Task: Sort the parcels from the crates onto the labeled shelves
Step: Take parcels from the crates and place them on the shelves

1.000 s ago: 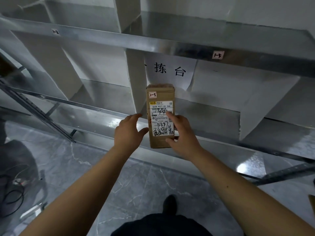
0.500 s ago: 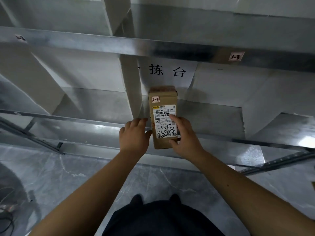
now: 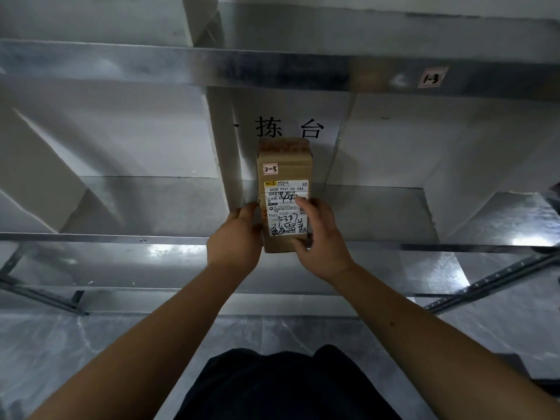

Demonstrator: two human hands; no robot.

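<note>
A tall brown cardboard parcel (image 3: 283, 166) with a small tag reading 2-3 and a white shipping label stands upright in front of the middle metal shelf (image 3: 151, 204). My left hand (image 3: 235, 237) grips its left side. My right hand (image 3: 319, 237) grips its right side, thumb across the label. The parcel's lower end sits at the shelf's front lip (image 3: 106, 237), right of a white divider (image 3: 224, 153). Whether it rests on the shelf I cannot tell.
The upper shelf edge (image 3: 272, 68) carries a tag 1-3 (image 3: 431, 77). White slanted dividers (image 3: 45, 177) split the bays. A paper sign with characters (image 3: 288, 128) hangs behind the parcel. Below is a lower metal shelf (image 3: 151, 262) and grey marble floor (image 3: 60, 344).
The shelf has come closer and more square to me. Both hands still hold the parcel, which now reaches farther in over the middle shelf's front lip.
</note>
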